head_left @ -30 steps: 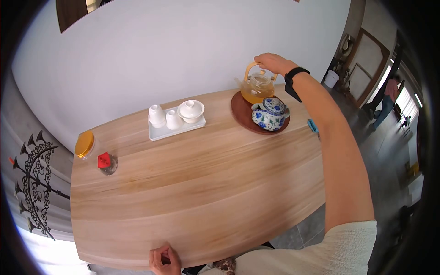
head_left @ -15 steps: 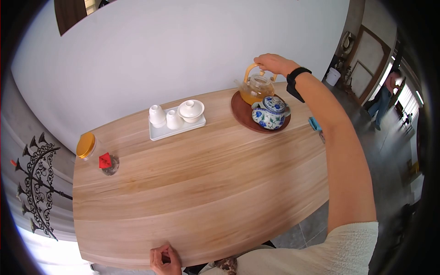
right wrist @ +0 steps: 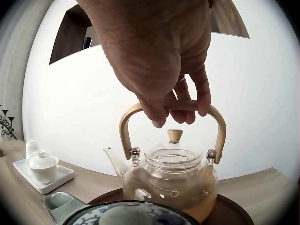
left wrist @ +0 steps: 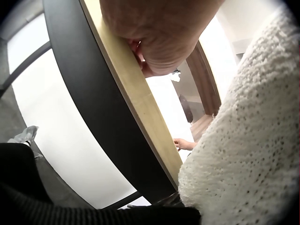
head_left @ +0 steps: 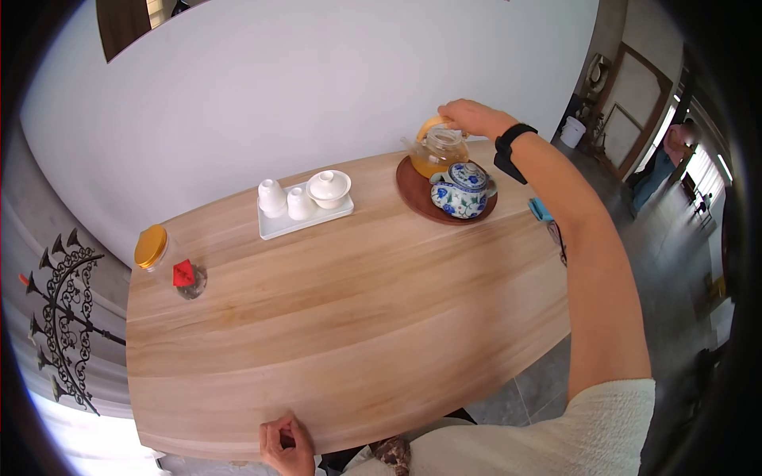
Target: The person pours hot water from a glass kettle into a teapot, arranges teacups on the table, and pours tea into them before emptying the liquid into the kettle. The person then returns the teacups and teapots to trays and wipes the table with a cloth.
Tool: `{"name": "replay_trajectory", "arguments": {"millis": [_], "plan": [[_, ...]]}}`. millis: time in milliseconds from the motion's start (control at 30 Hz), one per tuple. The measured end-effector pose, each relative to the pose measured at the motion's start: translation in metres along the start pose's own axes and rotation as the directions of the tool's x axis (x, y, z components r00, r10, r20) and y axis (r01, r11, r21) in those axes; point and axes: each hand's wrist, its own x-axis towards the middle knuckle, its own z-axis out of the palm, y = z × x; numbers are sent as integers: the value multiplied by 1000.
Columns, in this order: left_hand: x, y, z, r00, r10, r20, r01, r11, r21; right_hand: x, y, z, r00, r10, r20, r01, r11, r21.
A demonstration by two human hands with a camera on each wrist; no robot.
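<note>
At the back of the table my right hand [head_left: 476,117] grips the wooden handle of a glass teapot [head_left: 439,151] with amber liquid inside. In the right wrist view the fingers of my right hand [right wrist: 164,61] curl over the handle [right wrist: 125,131], above the glass teapot's [right wrist: 173,183] lid knob. The teapot is at the rear of a round brown tray [head_left: 414,190], close behind a blue-and-white lidded pot [head_left: 460,194]. My left hand [head_left: 287,446] rests on the table's front edge with loosely curled fingers, holding nothing visible; in the left wrist view its fingers are mostly hidden.
A white tray [head_left: 308,225] with two white cups and a lidded bowl [head_left: 329,187] stands back left. Farther left are a gold-lidded jar [head_left: 151,247] and a glass with a red paper [head_left: 183,273]. A blue item [head_left: 540,210] lies near the right edge, beside my forearm.
The head view has shifted slightly. My right hand and the glass teapot's handle sit a little lower and further left against the tray. My left hand has hardly moved.
</note>
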Motion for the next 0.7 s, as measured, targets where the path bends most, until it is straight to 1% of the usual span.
{"name": "replay_trajectory", "arguments": {"millis": [33, 100, 333, 400, 433, 500, 533, 600, 633, 700], "plan": [[0, 1, 0, 1000, 10, -9, -10, 1000, -4, -4, -5, -1, 1000, 1, -1, -1, 1000, 0], [1, 3, 0, 1000, 14, -8, -14, 1000, -2, -13, -12, -2, 993, 91, 80, -92, 996, 14], [-1, 3, -1, 999, 39, -25, -39, 999, -14, -32, -20, 14, 990, 101, 94, -105, 994, 34], [-1, 3, 0, 999, 43, -31, -43, 999, -14, -35, -20, 20, 980, 170, 107, -188, 964, 189], [-2, 3, 0, 998, 44, -37, -45, 999, -14, -34, -19, 25, 980, 172, 104, -189, 963, 190], [-2, 3, -1, 998, 49, -37, -49, 999, -9, -31, -7, 42, 970, 222, 96, -242, 900, 363], [-2, 3, -1, 998, 50, -36, -51, 999, -5, -35, -12, 39, 970, 225, 94, -244, 899, 363], [-3, 3, -1, 997, 60, -39, -60, 998, -7, -46, -22, 36, 980, 191, 59, -200, 930, 307], [-3, 3, -1, 997, 65, -42, -65, 998, -8, -48, -19, 39, 979, 194, 55, -202, 929, 309], [-3, 3, -1, 997, 67, -38, -68, 998, -15, -55, -21, 39, 982, 167, -91, -132, 944, 303]]}}
